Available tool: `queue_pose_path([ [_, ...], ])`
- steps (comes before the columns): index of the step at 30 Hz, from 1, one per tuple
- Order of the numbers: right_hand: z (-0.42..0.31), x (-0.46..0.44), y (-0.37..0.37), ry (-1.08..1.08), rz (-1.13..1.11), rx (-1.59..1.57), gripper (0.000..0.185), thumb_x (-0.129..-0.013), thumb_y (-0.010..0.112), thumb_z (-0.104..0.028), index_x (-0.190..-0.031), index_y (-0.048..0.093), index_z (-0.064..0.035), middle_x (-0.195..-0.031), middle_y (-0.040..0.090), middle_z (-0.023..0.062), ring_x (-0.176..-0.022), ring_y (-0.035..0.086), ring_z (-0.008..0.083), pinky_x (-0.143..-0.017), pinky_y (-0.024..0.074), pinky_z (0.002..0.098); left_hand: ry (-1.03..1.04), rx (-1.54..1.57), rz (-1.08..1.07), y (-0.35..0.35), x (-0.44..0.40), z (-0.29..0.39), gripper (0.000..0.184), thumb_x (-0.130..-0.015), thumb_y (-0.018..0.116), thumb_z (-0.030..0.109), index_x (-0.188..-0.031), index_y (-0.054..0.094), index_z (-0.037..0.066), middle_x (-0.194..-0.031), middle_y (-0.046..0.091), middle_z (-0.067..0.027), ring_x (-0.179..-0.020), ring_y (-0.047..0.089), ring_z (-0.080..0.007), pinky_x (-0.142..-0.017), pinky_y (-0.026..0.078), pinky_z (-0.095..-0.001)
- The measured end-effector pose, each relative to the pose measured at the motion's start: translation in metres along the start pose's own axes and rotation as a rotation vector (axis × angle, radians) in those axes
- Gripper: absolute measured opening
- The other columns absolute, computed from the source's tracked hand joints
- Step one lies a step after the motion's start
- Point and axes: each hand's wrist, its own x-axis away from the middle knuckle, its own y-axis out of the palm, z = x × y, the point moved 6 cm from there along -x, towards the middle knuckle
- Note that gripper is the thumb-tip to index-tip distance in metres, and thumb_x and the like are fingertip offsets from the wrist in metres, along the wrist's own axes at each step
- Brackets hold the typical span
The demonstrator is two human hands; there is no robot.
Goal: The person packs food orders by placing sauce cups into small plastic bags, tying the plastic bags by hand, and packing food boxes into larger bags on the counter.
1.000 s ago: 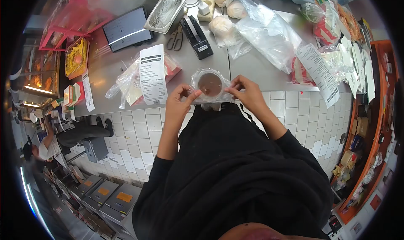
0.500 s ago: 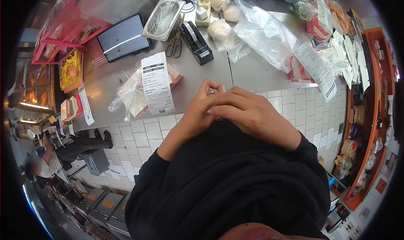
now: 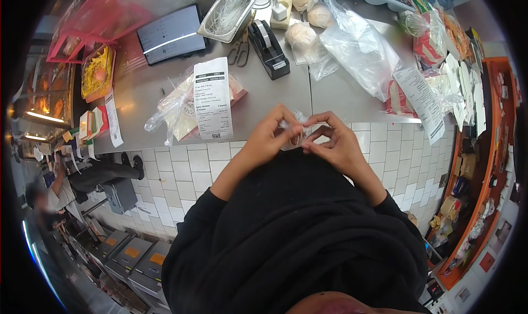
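My left hand (image 3: 272,133) is closed, its fingertips pinched on clear plastic (image 3: 297,128) at the front edge of the steel counter (image 3: 264,88). Close beside it, my right hand (image 3: 335,143) is curled with thumb and forefinger pressed together at the same plastic. The fingers largely cover the plastic, and the brown contents of the cup cannot be made out. Left of my hands lies a wrapped packet (image 3: 181,116) with a printed receipt (image 3: 213,99) on it. A black tape dispenser (image 3: 268,50) stands farther back.
Scissors (image 3: 238,54), a tablet (image 3: 172,34), a metal tray of thin clear strips (image 3: 228,17) and a power strip (image 3: 282,4) are at the back. Round wrapped items (image 3: 301,36) and plastic bags (image 3: 360,50) lie right. Another person (image 3: 60,193) is at the far left.
The round cup of brown liquid in plastic, visible earlier, is now hidden by my hands. My hands came together over the plastic, then my right hand drew slightly apart from my left.
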Motion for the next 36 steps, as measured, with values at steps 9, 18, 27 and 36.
queue_pose_path([
  [9, 0.002, -0.027, 0.016, -0.625, 0.078, 0.869, 0.037, -0.077, 0.069, -0.004, -0.112, 0.057, -0.005, -0.098, 0.065, 0.0073, -0.076, 0.065, 0.02, -0.063, 0.0524, 0.0323, 0.529, -0.796, 0.069, 0.016, 0.021, 0.027, 0.017, -0.075, 0.065, -0.006, -0.089, 0.065, 0.004, -0.097, 0.059, -0.0065, -0.089, 0.06, -0.0251, -0.079, 0.051, -0.0355],
  [18, 0.024, -0.038, -0.006, 0.134, -0.208, -0.047, 0.012, -0.084, 0.07, -0.012, -0.086, 0.061, -0.0035, -0.092, 0.066, 0.0092, -0.078, 0.064, 0.0154, -0.057, 0.0561, 0.0272, 0.677, -0.956, 0.162, 0.0, 0.037, 0.025, 0.015, -0.077, 0.068, -0.001, -0.092, 0.067, 0.004, -0.086, 0.063, -0.0067, -0.082, 0.062, -0.0237, -0.089, 0.051, -0.0368],
  [27, 0.048, -0.061, -0.032, 0.076, 0.1, -0.203, 0.015, -0.088, 0.068, -0.015, -0.084, 0.056, -0.0071, -0.087, 0.064, 0.0042, -0.076, 0.06, 0.009, -0.059, 0.0522, 0.0226, 0.193, -0.383, 0.528, -0.051, 0.04, -0.023, 0.009, -0.086, 0.069, 0.008, -0.087, 0.063, 0.002, -0.082, 0.057, -0.0016, -0.077, 0.055, -0.0079, -0.084, 0.047, -0.0255],
  [36, 0.029, -0.057, -0.016, -0.152, 0.055, -0.104, 0.012, -0.086, 0.069, -0.004, -0.095, 0.065, 0.0025, -0.091, 0.063, 0.0064, -0.074, 0.058, 0.0113, -0.067, 0.0491, 0.0247, 0.14, 0.258, 0.37, -0.04, 0.011, -0.04, 0.015, -0.088, 0.069, 0.017, -0.087, 0.061, 0.005, -0.079, 0.055, 0.002, -0.078, 0.052, -0.0073, -0.08, 0.041, -0.0222],
])
